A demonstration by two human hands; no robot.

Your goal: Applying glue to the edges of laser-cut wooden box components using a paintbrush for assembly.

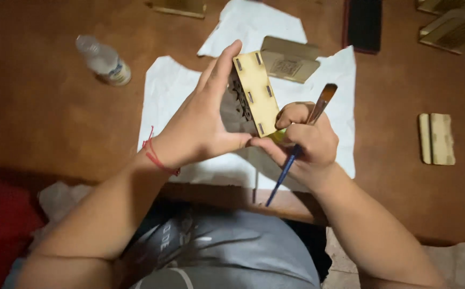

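Wooden box, a small pale one with slotted joints, was held up above the worktop between both hands. The left hand gripped it from the left, its fingers stretched up along the box's near edge and the thumb pressed under its lower corner, so these fingers were clamped on the box. The right hand met it from the lower right, with its curled fingers touching the box's bottom end; the same hand also pinched a paintbrush with a blue handle, bristles pointing up and away past the knuckles. A red string circled the left wrist.

Just beyond the fingertips lay a sheet of white paper, and on it, right behind the box, sat a second wooden box. Well to the left of the left fingers, a small clear bottle lay on its side. Well to the right of the right fingers, a flat wooden piece rested on the worktop. A dark flat object lay at the far edge, and more wooden parts sat at the far right corner.
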